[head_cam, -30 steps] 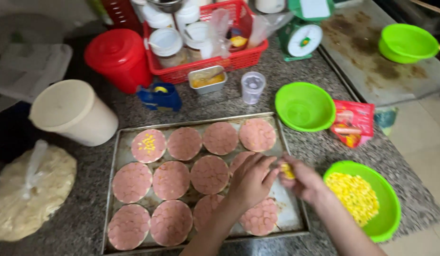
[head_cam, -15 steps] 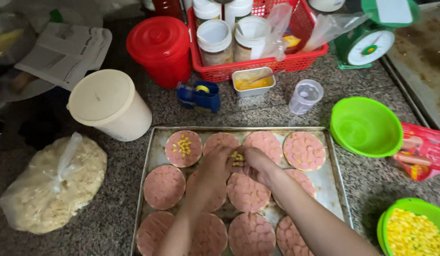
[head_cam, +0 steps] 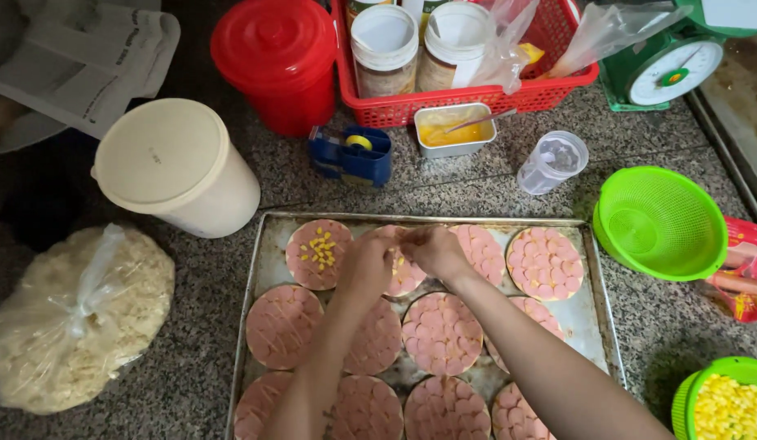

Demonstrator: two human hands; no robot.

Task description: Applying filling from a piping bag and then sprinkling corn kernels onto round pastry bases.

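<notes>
Both hands work over the tray [head_cam: 260,269], second round [head_cam: 404,273] along its far edge. Left hand [head_cam: 364,265] and right hand [head_cam: 431,248] are cupped, fingertips pinched together; the grip's contents cannot be told. The far-left round [head_cam: 317,253] carries corn. Corn bowl [head_cam: 725,399] sits off the tray's near-right corner, within reach.

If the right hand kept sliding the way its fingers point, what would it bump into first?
The right hand points left, so it would likely meet the left hand almost at once, then the corn-topped round; depth is hard to judge.
</notes>
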